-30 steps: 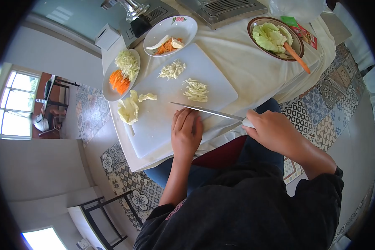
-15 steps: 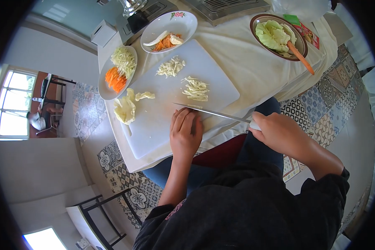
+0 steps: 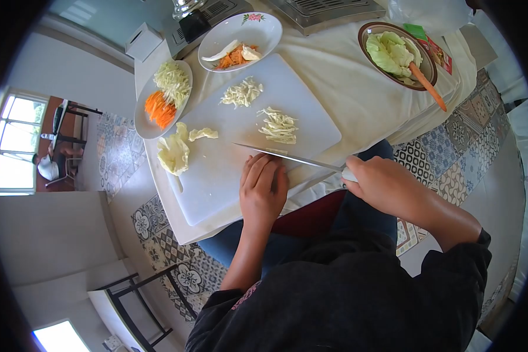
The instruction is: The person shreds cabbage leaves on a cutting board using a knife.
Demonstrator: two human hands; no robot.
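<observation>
My right hand (image 3: pixel 372 183) grips the pale handle of a long kitchen knife (image 3: pixel 302 159). Its blade points left, lying just beyond the fingertips of my left hand (image 3: pixel 263 185). Those fingers are curled and pressed down near the front edge of the white cutting board (image 3: pixel 211 182), holding cabbage that is mostly hidden under them and the blade. Past the blade lie two small heaps of shredded cabbage, the nearer heap (image 3: pixel 278 125) and the farther heap (image 3: pixel 242 92). Cabbage leaf pieces (image 3: pixel 174 154) rest at the board's left side.
An oval plate (image 3: pixel 144 128) holds shredded cabbage and carrot. Behind the board stands a flowered bowl (image 3: pixel 267 35) with carrot shreds and pale pieces. At right, a brown-rimmed bowl (image 3: pixel 433 79) holds cabbage leaves and a carrot (image 3: pixel 427 87). Metal stoves (image 3: pixel 322 13) line the back.
The knife and my right hand have shifted slightly left, the blade tip reaching farther past my left fingers. My left hand stays in nearly the same place. The view has tilted a little.
</observation>
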